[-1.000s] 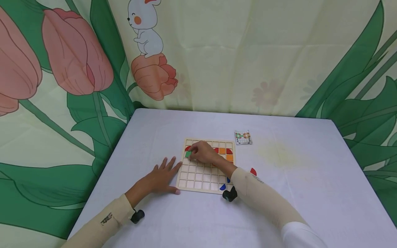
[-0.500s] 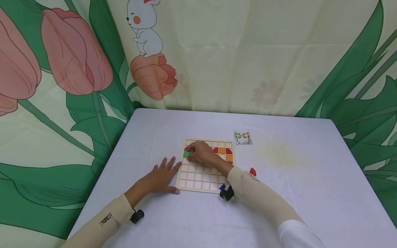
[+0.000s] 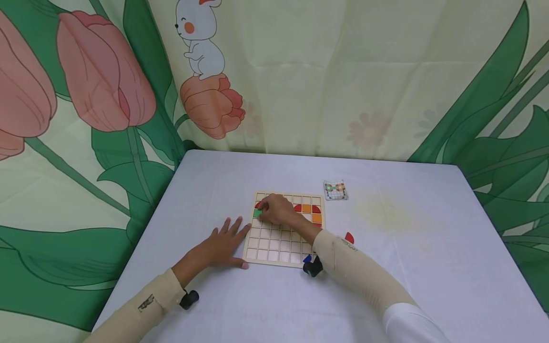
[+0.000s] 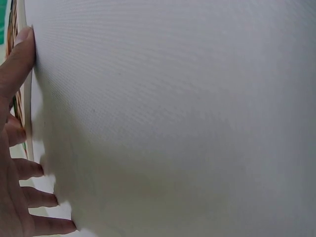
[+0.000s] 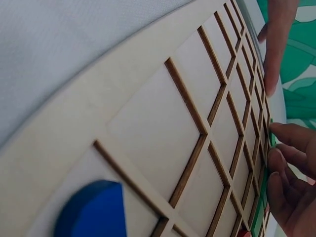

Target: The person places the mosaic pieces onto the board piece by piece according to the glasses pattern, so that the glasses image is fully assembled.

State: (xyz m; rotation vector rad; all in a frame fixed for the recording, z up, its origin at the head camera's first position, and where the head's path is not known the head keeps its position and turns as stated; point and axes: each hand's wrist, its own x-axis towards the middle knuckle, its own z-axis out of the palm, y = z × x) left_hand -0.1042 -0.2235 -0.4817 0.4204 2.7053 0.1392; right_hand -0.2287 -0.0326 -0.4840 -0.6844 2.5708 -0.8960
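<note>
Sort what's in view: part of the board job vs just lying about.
Job, probably: grid board, green pieces, orange pieces, red pieces, blue piece, off-board red piece, printed card (likely the pattern).

Just there: white tablecloth, printed backdrop, wrist cameras.

Staged-looking corner, exact room type unclear: cloth backdrop [image 3: 309, 95] printed with tulips [image 3: 105, 71] and rabbit [image 3: 206, 57], behind white-covered table [image 3: 407, 267].

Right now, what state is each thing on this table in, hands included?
Left hand: fingers spread, at the grid board's left edge.
Right hand: fingers curled, apparently pinching the green piece.
Grid board: flat, partly filled.
Green piece: in the left column; seating unclear.
Orange squares: lying in cells.
Blue piece: lying on the board's nearest row.
Loose red piece: off the board.
Card: pattern up.
</note>
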